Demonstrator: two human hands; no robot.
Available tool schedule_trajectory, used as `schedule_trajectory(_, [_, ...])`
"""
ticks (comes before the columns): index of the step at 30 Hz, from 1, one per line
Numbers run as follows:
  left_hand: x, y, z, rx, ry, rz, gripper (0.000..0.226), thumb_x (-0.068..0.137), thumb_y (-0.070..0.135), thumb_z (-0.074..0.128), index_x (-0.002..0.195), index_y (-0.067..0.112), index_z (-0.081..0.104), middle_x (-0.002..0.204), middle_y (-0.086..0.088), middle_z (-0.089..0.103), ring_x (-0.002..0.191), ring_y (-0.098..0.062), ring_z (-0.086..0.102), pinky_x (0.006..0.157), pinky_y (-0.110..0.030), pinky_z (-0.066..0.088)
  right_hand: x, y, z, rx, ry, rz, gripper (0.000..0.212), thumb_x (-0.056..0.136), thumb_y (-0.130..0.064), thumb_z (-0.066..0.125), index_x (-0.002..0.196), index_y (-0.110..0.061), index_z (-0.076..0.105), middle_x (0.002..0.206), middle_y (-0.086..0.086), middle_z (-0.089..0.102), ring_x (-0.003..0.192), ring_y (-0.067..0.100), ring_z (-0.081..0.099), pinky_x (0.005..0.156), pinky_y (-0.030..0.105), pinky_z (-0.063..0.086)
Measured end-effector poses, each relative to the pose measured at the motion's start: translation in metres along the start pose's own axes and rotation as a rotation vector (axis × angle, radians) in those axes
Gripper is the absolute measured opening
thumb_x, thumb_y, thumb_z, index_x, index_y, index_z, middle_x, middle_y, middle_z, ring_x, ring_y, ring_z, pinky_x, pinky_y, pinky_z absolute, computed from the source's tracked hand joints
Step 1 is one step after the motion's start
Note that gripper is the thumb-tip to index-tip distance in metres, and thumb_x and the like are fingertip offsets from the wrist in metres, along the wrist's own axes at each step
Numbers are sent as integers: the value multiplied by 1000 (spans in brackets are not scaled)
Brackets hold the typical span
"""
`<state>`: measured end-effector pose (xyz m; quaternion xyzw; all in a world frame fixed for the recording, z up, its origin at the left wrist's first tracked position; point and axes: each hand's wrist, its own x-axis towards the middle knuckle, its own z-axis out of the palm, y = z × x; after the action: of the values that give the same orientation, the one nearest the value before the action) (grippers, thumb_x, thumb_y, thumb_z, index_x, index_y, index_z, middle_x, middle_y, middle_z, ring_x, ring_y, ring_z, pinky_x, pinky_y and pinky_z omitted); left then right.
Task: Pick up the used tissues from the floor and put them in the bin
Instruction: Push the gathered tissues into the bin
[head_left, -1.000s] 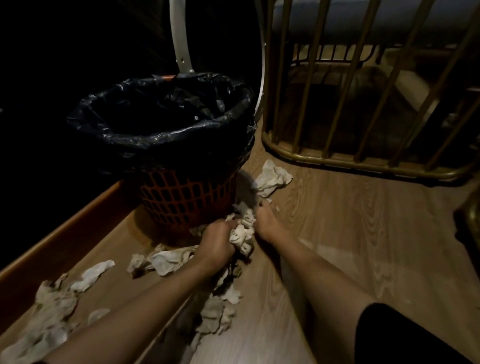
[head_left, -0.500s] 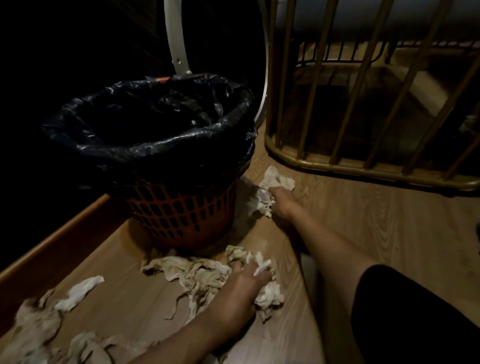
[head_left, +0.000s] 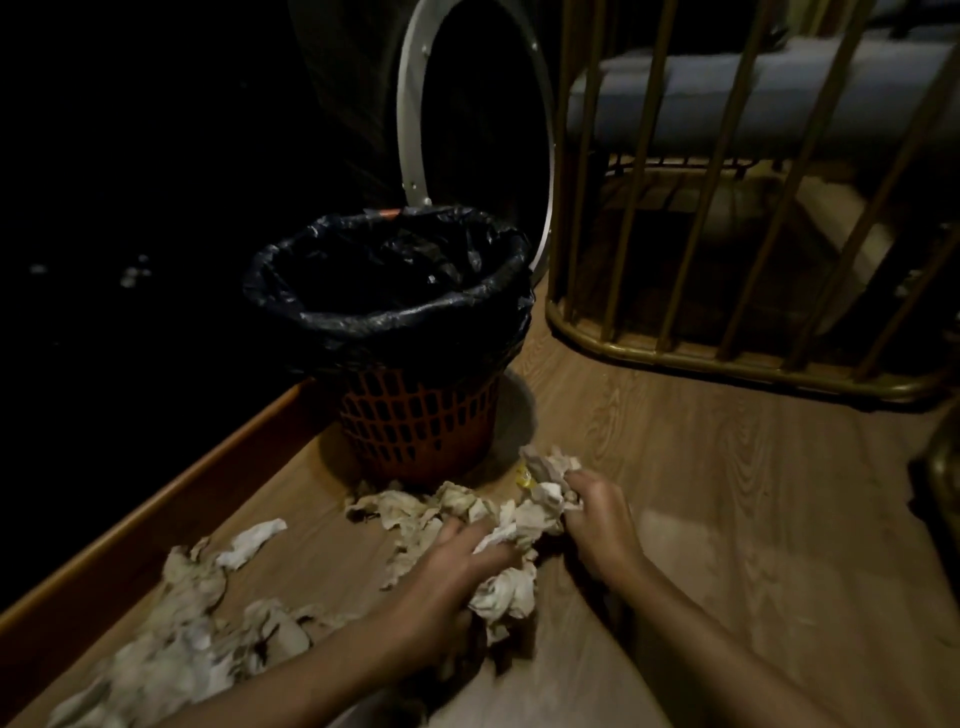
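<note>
Since half a second ago, right hand (head_left: 592, 512) has drawn back beside left hand (head_left: 457, 564); both clench crumpled tissues (head_left: 524, 525) on the floor (head_left: 727, 467) before the bin (head_left: 410, 358). Risk: loose wads dropping during lift; strays (head_left: 197, 623) remain leftward.

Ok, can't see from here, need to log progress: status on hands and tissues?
Left hand and right hand both clutching tissues on floor. More tissues loose at left. Bin upright, open, nothing blocking it.
</note>
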<state>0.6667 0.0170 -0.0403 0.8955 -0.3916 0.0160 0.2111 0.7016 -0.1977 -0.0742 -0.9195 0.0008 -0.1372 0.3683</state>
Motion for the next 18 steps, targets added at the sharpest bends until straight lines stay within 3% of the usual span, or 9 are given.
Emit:
schedule_trajectory(3, [-1,21,-47,-9,154,76,49,73,0,56,108,36,52,104,15,47,90,-9,40,66,-22,34,-6,-50,-38,3,44,-109,19,70,4,61,63,-13,54,68,-5,54,69,17,53,56,17,32])
schedule_trajectory(5, [6,31,-88,-18,243,125,40,77,12,63,109,36,54,105,12,50,94,-9,43,71,-20,35,4,-92,-68,12,101,-210,22,69,6,63,64,-13,55,67,-5,52,66,15,50,54,15,30])
schedule_trajectory(7, [17,37,-133,-30,377,150,39,76,19,61,112,34,55,109,9,51,101,-11,48,78,-17,36,21,-137,-97,58,181,-308,16,71,3,65,66,-11,58,68,2,55,64,16,49,52,17,30])
schedule_trajectory(10, [42,39,-197,-98,616,135,41,73,20,63,113,25,61,116,-4,62,109,-21,57,89,-27,43,60,-200,-129,152,223,-362,16,75,-5,64,69,-18,57,66,-4,53,64,13,51,51,12,35])
schedule_trajectory(12, [64,33,-231,-123,713,95,46,69,13,72,111,25,62,115,-4,63,109,-19,58,90,-29,44,94,-233,-135,220,198,-328,8,77,-10,63,71,-14,59,66,-1,59,68,19,57,54,23,38])
schedule_trajectory(13, [75,28,-244,-103,738,58,48,67,10,73,112,26,61,115,-4,62,109,-18,57,90,-28,43,112,-246,-135,240,183,-298,1,78,-12,62,77,-12,62,71,4,64,73,23,61,58,30,40])
schedule_trajectory(15, [97,12,-263,-65,739,-55,53,68,11,69,117,24,57,118,-8,58,112,-21,53,95,-30,42,142,-262,-126,215,139,-236,12,78,-14,62,89,-11,65,87,12,69,87,30,63,67,33,44])
schedule_trajectory(18, [112,-18,-268,-43,465,-291,68,73,22,62,137,19,39,135,-19,42,127,-36,40,110,-44,33,169,-261,-101,95,-32,-124,30,81,-22,64,106,-7,63,111,21,66,107,36,60,83,37,48])
